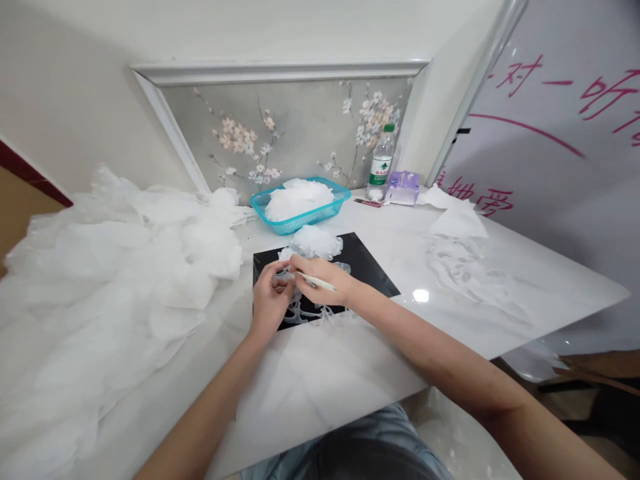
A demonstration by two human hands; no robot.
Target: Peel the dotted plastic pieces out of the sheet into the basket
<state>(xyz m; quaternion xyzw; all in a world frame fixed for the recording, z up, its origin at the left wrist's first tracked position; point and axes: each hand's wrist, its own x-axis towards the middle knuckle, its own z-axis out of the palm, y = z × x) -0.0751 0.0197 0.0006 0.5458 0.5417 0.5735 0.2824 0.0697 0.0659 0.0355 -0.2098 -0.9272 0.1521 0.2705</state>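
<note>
Over a black board point(367, 267) on the white table, my two hands meet fingertip to fingertip. My right hand point(327, 273) is closed around a slim, pale pen-like tool point(317, 283); its tip is hidden by my fingers. With thumb and fingers pinched together, my left hand point(270, 297) holds thin white sheer material point(286, 273), mostly covered by the hands. Just beyond them a ruffled heap of white sheer pieces point(316, 241) rests on the board. Curly see-through offcuts point(297, 312) lie under and in front of my hands.
A large pile of white sheer material point(165, 260) covers the left side. Behind the board stands a turquoise basket point(287, 227) of white pieces. A water bottle point(381, 163), red-handled tool point(369, 203) and purple tissue pack point(403, 188) stand back right, with lacy scraps point(465, 267) on the right.
</note>
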